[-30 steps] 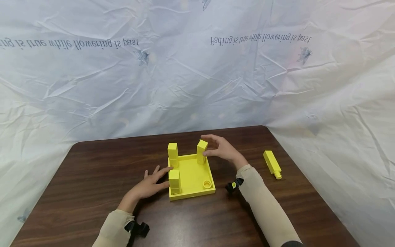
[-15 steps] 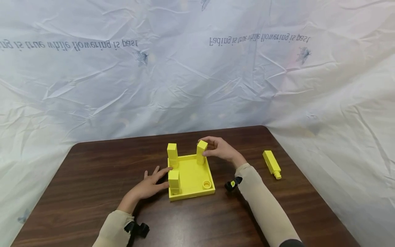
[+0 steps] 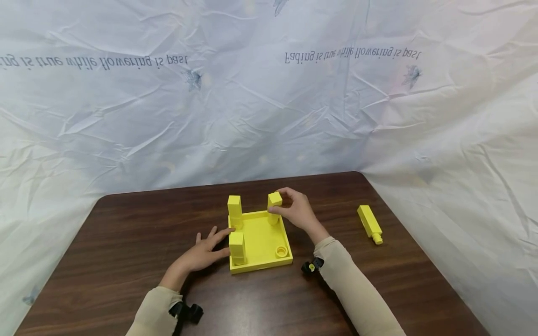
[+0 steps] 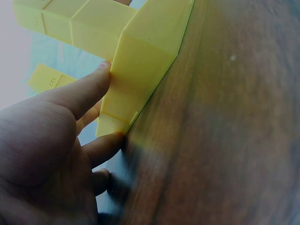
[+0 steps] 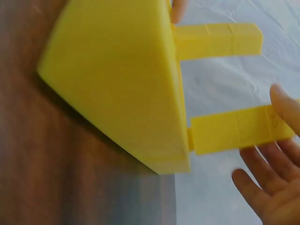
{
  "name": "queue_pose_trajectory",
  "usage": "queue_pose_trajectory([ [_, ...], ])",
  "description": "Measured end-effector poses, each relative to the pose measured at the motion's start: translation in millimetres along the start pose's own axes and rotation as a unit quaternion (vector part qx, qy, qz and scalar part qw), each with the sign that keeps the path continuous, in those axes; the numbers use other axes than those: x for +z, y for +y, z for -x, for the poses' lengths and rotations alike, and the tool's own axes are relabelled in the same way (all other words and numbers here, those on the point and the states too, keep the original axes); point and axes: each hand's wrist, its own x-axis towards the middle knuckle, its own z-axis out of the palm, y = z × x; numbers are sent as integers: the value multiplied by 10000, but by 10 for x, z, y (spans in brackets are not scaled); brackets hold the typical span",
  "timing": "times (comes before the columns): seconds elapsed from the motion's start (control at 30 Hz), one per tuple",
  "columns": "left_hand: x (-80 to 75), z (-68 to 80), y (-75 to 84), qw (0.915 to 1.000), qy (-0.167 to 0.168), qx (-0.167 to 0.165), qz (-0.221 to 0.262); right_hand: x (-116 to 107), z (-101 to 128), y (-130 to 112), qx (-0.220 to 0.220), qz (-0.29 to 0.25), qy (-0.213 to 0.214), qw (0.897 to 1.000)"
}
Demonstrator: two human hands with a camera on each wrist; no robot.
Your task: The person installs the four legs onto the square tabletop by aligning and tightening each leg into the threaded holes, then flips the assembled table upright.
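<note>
So on the left side, the left hand lies flat on the surface, fingers straight, tips pushed up against the left wall of the tray. The left wrist view shows it well: fingertips touching the tray's side, nothing curled round anything. That grip is just a brace, wide and holding nothing.

Moving right, the tray has three posts standing upright in its corners: the near-left post, the far-left post and the far-right post. The near-right corner only has an empty socket.

The right hand is the one that matters. Its grip is pinched on the far-right post, thumb on the near side low down and fingers over the top. The post's long axis runs straight up from the tray, with the hand just to its right, so any push or twist goes down that vertical line. The right hand is clearly the nearer one to it.

Far right, a spare post lies on its side, well apart from the tray, peg end toward the person.

Compared with a second ago, the right hand has closed in tighter and dropped lower on the post, which now looks straighter. The left hand hasn't budged.
</note>
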Motion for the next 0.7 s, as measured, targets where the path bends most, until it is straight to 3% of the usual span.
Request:
queue_pose_trajectory([
  [0.2,1,2,-7,10000,16,4,-18,135,78,-47,-35,30,698,9975],
  [0.37,7,2,-19,10000,29,2,11,142,90,-73,-21,344,724,9968],
  [0.53,21,-5,-9,10000,-1,34,42,-3,43,-43,168,530,90,9984],
  [0.7,23,-12,-28,10000,22,42,25,-231,-154,56,169,-457,-1035,9934],
])
